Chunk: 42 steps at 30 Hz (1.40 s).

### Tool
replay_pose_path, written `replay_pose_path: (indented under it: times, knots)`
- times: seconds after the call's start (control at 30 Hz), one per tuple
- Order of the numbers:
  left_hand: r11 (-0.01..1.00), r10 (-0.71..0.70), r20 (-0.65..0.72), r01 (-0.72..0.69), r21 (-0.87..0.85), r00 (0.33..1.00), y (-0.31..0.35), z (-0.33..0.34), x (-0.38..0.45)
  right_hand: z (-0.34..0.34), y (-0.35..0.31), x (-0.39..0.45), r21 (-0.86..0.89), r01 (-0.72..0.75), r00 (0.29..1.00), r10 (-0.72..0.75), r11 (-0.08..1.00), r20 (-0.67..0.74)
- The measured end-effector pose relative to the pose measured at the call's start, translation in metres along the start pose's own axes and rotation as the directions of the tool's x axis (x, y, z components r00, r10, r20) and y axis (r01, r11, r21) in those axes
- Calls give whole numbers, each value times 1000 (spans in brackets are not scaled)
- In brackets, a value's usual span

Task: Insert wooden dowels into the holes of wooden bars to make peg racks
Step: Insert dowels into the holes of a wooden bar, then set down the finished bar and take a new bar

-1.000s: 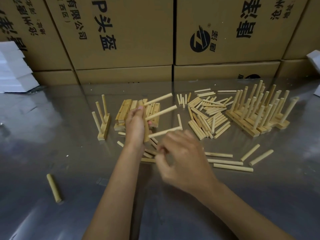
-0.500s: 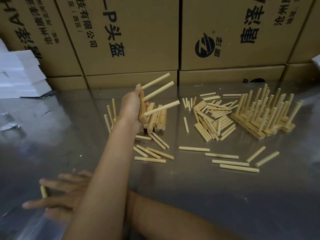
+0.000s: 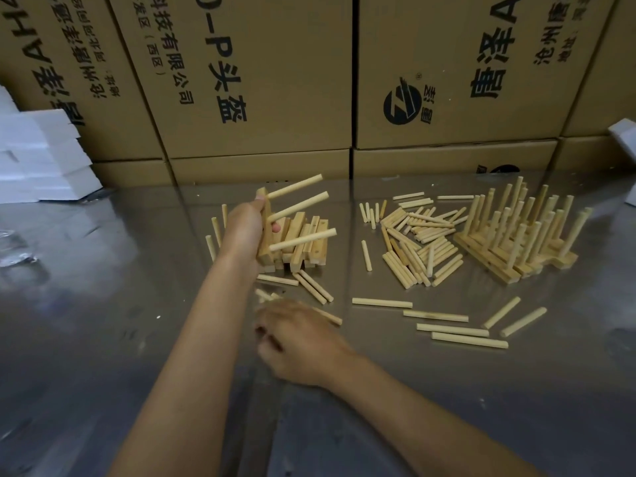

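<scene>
My left hand (image 3: 242, 232) grips a wooden bar (image 3: 264, 235) held upright above the table, with three dowels (image 3: 298, 205) sticking out of it to the right. Just behind it lies a pile of bare bars (image 3: 308, 241). My right hand (image 3: 299, 342) hovers low over a few loose dowels (image 3: 311, 285) in front of that pile; it is blurred with fingers curled down, and I cannot tell whether it holds a dowel. A heap of short dowels (image 3: 420, 242) lies centre right. Finished peg racks (image 3: 516, 235) stand at the right.
Long dowels (image 3: 451, 330) lie scattered on the shiny metal table (image 3: 103, 321) at the front right. Another rack's pegs (image 3: 215, 232) stand behind my left wrist. Cardboard boxes (image 3: 258, 80) wall off the back; white foam blocks (image 3: 41, 156) are stacked at the back left.
My right hand reached far left across the table, then swung back to the loose dowels in the middle. My left hand lifted the bar with three dowels slightly and holds it there.
</scene>
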<state>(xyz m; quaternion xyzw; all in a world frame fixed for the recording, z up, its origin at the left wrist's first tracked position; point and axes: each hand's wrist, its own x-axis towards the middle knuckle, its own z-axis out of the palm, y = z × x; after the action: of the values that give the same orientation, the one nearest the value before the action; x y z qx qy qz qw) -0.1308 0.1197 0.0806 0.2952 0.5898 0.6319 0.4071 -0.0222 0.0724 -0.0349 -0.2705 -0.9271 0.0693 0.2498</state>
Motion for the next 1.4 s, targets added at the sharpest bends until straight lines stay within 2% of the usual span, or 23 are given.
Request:
replay_pose_path:
  times: [0.2,0.3,0.43,0.53,0.67,0.8,0.93,1.1,1.23,1.4]
  knots:
    - [994,-34,-50,28,-107,998,-11,-20,-2,-29,49,-32,-113,-217,972,205,970,-115]
    - [993,26,-67,-34,-116,997,-10,-34,-6,-33,59,-38,-101,-304,943,285,947,-170]
    - [982,116,-226,-146,-120,967,-4,-57,-7,-34,61,-38,-76,-372,914,350,925,-205]
    - [968,125,-339,-189,-164,933,-3,-77,-3,-34,60,-38,-44,-393,901,375,919,-218]
    - [986,62,-459,-125,-107,886,-15,-103,16,-34,62,-38,8,-424,883,415,906,-221]
    - [998,-8,-430,33,52,903,-47,-121,44,-33,63,-38,12,-437,876,429,899,-218]
    - [950,-63,-351,164,266,934,-64,-132,73,-32,63,-38,18,-442,875,435,897,-212]
    - [863,18,-377,177,474,926,-56,-143,95,-32,64,-38,35,-444,873,441,895,-206]
    - [852,7,-317,160,498,948,-57,-145,100,-32,65,-37,38,-436,880,435,899,-191]
    - [835,74,-264,86,544,962,-58,-144,98,-32,67,-37,39,-431,883,430,902,-188]
